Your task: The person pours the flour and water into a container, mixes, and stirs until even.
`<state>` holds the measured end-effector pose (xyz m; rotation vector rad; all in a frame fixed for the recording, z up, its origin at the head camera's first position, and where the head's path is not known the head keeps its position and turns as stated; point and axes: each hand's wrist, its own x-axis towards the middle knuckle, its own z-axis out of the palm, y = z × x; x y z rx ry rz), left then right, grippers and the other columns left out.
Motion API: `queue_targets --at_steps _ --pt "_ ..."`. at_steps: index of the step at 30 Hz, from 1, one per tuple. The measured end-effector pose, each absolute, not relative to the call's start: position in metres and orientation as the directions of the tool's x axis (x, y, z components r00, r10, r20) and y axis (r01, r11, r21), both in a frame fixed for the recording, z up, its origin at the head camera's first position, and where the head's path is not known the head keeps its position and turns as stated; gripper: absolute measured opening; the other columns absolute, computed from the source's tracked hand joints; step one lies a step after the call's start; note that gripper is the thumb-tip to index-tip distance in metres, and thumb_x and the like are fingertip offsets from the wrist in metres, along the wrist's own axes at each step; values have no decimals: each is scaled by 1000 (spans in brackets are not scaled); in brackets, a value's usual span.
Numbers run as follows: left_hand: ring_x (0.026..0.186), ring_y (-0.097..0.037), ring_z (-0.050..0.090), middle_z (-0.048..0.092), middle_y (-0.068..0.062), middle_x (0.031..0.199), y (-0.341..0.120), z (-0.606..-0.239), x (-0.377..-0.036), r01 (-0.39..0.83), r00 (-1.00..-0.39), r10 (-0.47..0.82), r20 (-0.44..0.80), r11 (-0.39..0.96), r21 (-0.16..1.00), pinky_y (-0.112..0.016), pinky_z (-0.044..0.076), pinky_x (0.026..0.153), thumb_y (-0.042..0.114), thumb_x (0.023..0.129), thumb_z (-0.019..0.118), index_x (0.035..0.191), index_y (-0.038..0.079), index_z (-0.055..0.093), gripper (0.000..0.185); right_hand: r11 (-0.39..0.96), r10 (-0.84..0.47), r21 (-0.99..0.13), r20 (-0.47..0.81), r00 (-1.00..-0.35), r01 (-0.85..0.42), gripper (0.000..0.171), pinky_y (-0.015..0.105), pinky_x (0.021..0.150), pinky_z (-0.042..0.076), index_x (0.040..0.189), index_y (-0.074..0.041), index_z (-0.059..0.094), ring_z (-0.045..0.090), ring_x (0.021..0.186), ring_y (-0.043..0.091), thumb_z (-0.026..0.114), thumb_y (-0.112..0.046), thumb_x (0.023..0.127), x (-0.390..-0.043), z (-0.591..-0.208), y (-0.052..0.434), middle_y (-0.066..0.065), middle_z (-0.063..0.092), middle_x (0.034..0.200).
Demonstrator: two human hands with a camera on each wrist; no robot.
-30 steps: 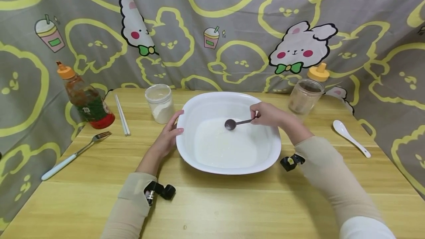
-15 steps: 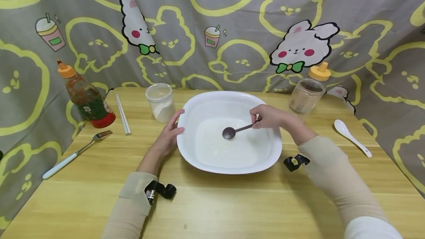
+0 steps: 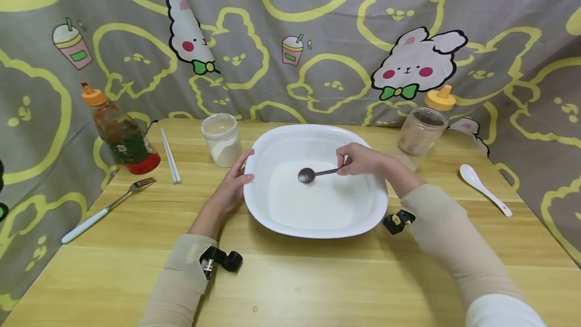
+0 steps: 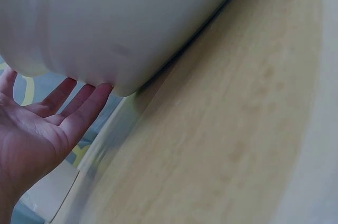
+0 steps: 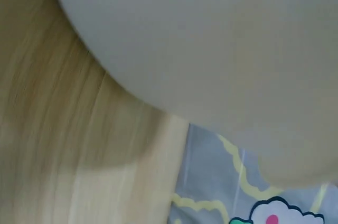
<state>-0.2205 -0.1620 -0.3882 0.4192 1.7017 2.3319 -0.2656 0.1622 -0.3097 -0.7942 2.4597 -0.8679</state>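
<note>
A white basin (image 3: 358, 206) stands on the table, with white liquid (image 3: 313, 203) in its bottom. My left hand (image 3: 230, 185) holds the basin's left side: thumb and a fingertip lie at the rim, while the left wrist view shows other fingertips against the outer wall (image 4: 142, 18). In my right hand (image 3: 360, 159), a dark round-bowled measuring spoon (image 3: 306, 175) is pinched by the handle, its bowl over or at the liquid; I cannot tell how deep. The right wrist view shows the basin's outside (image 5: 200, 39), hiding the right hand.
A jar of white powder (image 3: 223, 140) and chopsticks (image 3: 170, 158) stand and lie left of the basin, beside a fork (image 3: 109, 208) and a sauce bottle (image 3: 124, 138). Rightward are a clear jar (image 3: 422, 130), a yellow-capped bottle (image 3: 440, 97) and a white spoon (image 3: 483, 188).
The measuring spoon has moved left across the basin, its bowl dipping toward the viewer midway and then going back. The right hand has shifted slightly left; the left hand keeps its hold.
</note>
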Motion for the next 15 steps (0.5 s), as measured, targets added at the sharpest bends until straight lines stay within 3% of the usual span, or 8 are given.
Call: queue_targets --at_steps 3,9,15 --pt "96 -28 47 31 -21 121 -161 -388 -220 -12 -935 343 95 -299 954 -36 49 70 6 77 47 134 17 24 62 682 -631 -603 -198 -750 -414 11 24 53 37 70 -5 50 47 57 12 60 -1 74 -261 -303 169 2 53 66" --pt "93 -25 49 33 -20 119 -161 -387 -220 -21 -933 346 97 -321 947 -34 50 67 4 78 46 134 18 24 62 749 -587 -437 -90 -805 -498 14 27 54 37 67 -7 50 45 58 15 61 0 71 -264 -296 180 2 50 64" --pt "92 -24 50 33 -20 119 -161 -389 -221 -18 -936 339 95 -317 948 -34 50 65 5 78 46 133 19 25 61 705 -572 -518 -13 -820 -484 11 26 54 38 70 -6 51 46 57 13 62 -3 73 -272 -313 162 2 53 65"
